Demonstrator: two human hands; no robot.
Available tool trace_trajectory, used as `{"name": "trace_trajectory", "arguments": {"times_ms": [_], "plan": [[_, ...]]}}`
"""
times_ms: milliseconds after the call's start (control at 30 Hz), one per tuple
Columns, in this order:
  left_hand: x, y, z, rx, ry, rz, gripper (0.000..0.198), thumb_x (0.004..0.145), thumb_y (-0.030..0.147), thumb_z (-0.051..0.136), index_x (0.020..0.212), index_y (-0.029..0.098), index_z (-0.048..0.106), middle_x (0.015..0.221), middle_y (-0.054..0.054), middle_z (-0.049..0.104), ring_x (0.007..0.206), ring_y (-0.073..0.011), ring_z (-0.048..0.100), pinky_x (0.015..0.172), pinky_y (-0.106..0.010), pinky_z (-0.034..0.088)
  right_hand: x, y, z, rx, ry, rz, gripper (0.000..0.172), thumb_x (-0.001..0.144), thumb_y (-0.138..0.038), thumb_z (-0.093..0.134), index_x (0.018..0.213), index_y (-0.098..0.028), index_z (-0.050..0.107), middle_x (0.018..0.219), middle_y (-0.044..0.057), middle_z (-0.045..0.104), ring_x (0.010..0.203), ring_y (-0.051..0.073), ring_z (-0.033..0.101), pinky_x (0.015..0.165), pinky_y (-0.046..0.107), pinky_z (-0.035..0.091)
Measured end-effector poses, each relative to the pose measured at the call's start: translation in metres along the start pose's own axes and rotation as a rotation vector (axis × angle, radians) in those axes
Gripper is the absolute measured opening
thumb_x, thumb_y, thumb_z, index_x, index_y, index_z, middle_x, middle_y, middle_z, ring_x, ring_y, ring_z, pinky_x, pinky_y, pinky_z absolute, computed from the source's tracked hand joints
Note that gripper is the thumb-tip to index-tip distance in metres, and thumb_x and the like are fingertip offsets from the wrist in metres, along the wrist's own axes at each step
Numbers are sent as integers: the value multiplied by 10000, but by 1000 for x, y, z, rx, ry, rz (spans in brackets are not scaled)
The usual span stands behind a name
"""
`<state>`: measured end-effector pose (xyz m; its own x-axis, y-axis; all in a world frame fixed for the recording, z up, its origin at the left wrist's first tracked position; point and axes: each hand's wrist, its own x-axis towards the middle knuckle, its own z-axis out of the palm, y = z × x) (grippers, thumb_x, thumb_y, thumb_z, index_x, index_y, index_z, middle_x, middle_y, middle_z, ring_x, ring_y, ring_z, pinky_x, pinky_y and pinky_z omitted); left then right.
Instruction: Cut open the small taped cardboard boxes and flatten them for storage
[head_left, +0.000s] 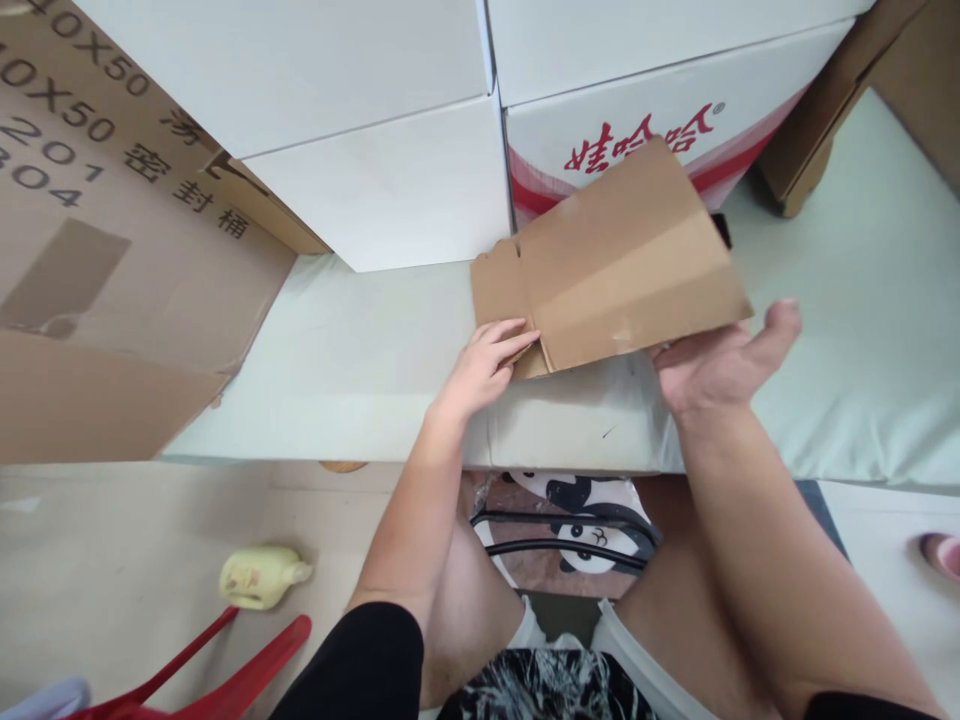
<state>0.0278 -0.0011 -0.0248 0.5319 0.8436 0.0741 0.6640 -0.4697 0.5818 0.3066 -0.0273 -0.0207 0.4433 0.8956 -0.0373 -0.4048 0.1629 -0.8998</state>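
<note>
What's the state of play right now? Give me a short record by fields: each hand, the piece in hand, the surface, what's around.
left hand: fingers laid on the small near-left flap of the flat brown cardboard sheet; thumb hidden
right hand: palm up under the sheet's near-right edge, thumb spread clear
sheet: near edge raised off the pale table top
behind: stacked white cardboard cartons; white carton with red characters
left side: large brown printed cardboard box
floor: yellow plastic bottle
</note>
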Motion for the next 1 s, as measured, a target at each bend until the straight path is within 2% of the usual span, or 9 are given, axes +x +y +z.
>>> {"name": "trace_trajectory", "arguments": {"times_ms": [67,133,267,367,467,567,733,833,1000], "plan": [[-3,0,-3,21,-30,-19,696,801,31,468,1429,271,648,1570,-84,534,1436,-332,464,1226,-567,363,3,-3,0,40,133,4,425,718,-679,603,841,-272,611,894,46,676,904,233,676,656,345,560],[-7,-1,-6,29,-96,-46,752,765,43,521,1469,294,608,1620,-63,473,1494,-371,380,1251,-595,313,5,-4,1,49,239,74,278,638,-360,760,866,-255,640,879,-5,685,819,164,655,604,263,541],[-10,-2,-9,-101,-172,-96,753,728,97,621,1453,300,608,1694,-59,343,1583,-414,229,1293,-618,218,3,-6,4,53,266,158,315,596,-101,699,891,-212,696,814,-14,706,722,127,637,538,210,516],[-6,-8,-5,-329,180,-260,583,816,267,716,1390,271,615,1684,-108,330,1579,-377,279,1301,-572,237,0,-9,6,85,236,118,315,623,-113,713,923,-210,713,835,-14,725,736,124,658,582,220,551],[-2,-16,-4,-755,534,-474,809,724,486,876,1414,285,504,1605,-157,443,1466,-367,478,1189,-520,441,0,-13,2,141,134,71,341,612,-151,769,932,-259,723,889,-40,745,793,128,689,633,233,578],[-4,-22,-14,-1118,587,-475,935,544,531,985,1327,308,524,1337,-119,686,1197,-311,698,952,-406,604,4,-18,-12,103,-81,39,296,634,-236,793,917,-296,727,942,-60,766,899,135,719,756,259,605],[-17,-22,-42,-1187,743,-260,662,452,507,1021,960,222,705,944,-37,799,888,-214,772,840,-306,630,5,-24,-34,-241,-321,134,256,548,-197,847,778,-242,745,736,-27,759,769,211,741,758,367,628],[-26,-21,-51,-1167,677,-226,598,401,450,1042,865,209,751,848,-27,808,768,-199,768,763,-300,643,-4,-27,-34,-476,-454,163,284,551,-271,908,796,-222,773,856,47,804,877,296,760,808,456,641],[-35,-22,-55,-1146,602,-226,593,345,357,1055,844,206,773,826,-27,810,750,-212,769,760,-330,655,-13,-24,-30,-559,-474,93,400,586,-489,917,869,-238,784,1014,78,816,1032,372,751,928,567,623]]}}
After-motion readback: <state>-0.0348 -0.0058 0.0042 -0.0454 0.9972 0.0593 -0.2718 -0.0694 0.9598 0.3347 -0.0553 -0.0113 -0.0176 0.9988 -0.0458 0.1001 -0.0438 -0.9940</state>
